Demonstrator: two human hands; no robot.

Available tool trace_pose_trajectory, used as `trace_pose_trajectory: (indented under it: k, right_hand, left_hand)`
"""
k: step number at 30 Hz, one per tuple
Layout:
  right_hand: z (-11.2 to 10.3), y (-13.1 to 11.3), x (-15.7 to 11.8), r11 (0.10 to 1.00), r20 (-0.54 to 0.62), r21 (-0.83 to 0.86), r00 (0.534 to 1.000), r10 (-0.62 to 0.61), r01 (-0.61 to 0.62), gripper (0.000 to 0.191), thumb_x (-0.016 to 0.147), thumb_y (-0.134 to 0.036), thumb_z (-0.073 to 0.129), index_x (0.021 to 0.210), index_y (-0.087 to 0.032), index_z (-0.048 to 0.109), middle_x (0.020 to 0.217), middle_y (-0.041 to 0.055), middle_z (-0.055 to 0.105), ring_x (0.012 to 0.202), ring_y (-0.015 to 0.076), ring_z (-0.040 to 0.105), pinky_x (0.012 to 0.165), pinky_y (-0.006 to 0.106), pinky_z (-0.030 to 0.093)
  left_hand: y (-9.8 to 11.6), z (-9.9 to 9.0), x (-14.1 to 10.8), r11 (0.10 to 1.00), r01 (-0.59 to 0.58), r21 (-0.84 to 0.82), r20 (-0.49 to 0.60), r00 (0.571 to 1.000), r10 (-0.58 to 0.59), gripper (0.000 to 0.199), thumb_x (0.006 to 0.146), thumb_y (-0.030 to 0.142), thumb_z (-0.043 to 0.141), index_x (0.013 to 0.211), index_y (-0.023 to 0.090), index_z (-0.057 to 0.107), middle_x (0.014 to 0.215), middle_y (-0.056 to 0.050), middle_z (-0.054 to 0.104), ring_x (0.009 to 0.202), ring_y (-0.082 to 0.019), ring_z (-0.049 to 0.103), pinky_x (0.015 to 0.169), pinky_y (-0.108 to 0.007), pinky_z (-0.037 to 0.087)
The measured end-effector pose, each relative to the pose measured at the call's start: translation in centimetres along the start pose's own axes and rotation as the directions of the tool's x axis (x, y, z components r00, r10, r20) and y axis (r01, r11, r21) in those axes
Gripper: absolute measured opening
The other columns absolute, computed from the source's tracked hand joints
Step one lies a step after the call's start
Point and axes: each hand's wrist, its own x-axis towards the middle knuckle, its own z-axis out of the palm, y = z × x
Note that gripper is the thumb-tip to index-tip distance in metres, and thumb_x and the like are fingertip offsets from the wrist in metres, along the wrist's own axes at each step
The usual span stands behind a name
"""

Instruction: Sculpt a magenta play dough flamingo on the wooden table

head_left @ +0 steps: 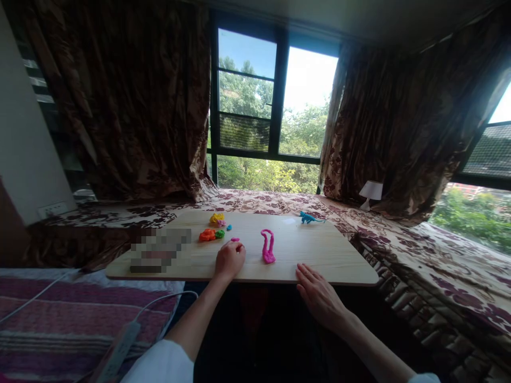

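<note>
My left hand (pixel 230 259) is over the wooden board (pixel 279 274), its fingers curled closed. A small pink piece of modelling clay (pixel 235 239) shows just beyond its knuckles; whether the fingers grip any of it is hidden. To the right lies a long magenta clay loop (pixel 268 247) with a thicker lower end. Flat at the board's near edge rests my right hand (pixel 317 292), fingers stretched out and holding nothing. Left of my left hand are orange clay (pixel 207 234), green clay (pixel 220 234), yellow clay (pixel 217 218) and a small blue bit (pixel 229 227).
A blue dinosaur figure (pixel 309 217) stands at the board's far right. A blurred-out item (pixel 159 252) lies on its left side. Beyond are a small white lamp (pixel 371 192), curtains and a window. A white power strip (pixel 120 346) is at lower left.
</note>
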Motion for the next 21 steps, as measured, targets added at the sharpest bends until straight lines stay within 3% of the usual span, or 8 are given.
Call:
trace_pose_trajectory:
  k: [5,8,14,18,21]
  right_hand:
    - [-0.1,0.5,2.2,0.999,0.125,-0.04,0.992,0.016,-0.011,0.069,0.078,-0.052,0.046,0.134,-0.015,0.031,0.139,0.0121,0.03,0.128,0.0251,0.025,0.104,0.04,0.019]
    - [0.6,1.6,3.6,0.997,0.14,-0.052,0.988,0.059,-0.053,0.086,0.066,-0.056,0.056,0.134,-0.011,0.029,0.138,0.0158,0.03,0.127,0.0276,0.026,0.103,0.041,0.019]
    - [1.7,2.4,0.7,0.978,-0.029,-0.124,0.986,0.165,-0.168,0.071,0.07,-0.027,0.054,0.132,-0.004,0.03,0.136,0.019,0.033,0.127,0.0266,0.024,0.104,0.04,0.018]
    - [1.5,1.1,-1.4,0.992,-0.028,-0.106,0.997,0.07,-0.072,0.074,0.066,-0.016,0.051,0.135,-0.009,0.025,0.14,0.013,0.027,0.13,0.023,0.019,0.106,0.038,0.017]
    - [1.6,-0.1,-0.6,0.995,0.01,-0.092,1.0,0.027,-0.026,0.076,0.063,-0.014,0.05,0.134,-0.01,0.026,0.142,0.0124,0.023,0.13,0.0233,0.019,0.106,0.038,0.017]
  left_hand:
    - [0.3,-0.2,0.1,1.0,0.028,0.005,0.022,0.999,-0.028,0.02,0.077,0.025,0.043,0.073,0.019,0.062,0.087,-0.005,0.063,0.083,-0.017,0.057,0.072,-0.024,0.041]
    - [0.1,-0.3,0.1,0.999,0.028,-0.016,0.025,0.999,-0.028,0.02,0.077,0.025,0.043,0.075,0.019,0.063,0.089,-0.005,0.063,0.084,-0.017,0.057,0.072,-0.024,0.041]
    - [-0.1,-0.1,0.1,1.0,0.02,-0.011,0.006,1.0,-0.02,0.021,0.077,0.025,0.043,0.072,0.019,0.062,0.085,-0.005,0.064,0.081,-0.016,0.057,0.071,-0.024,0.041]
    - [0.0,0.1,0.2,0.999,0.033,0.004,0.023,0.999,-0.033,0.02,0.076,0.025,0.043,0.072,0.018,0.062,0.084,-0.005,0.063,0.08,-0.016,0.057,0.07,-0.023,0.041]
    - [0.0,0.2,0.2,1.0,0.02,0.007,0.009,1.0,-0.02,0.021,0.076,0.025,0.043,0.071,0.019,0.062,0.085,-0.005,0.063,0.081,-0.016,0.057,0.071,-0.023,0.041]
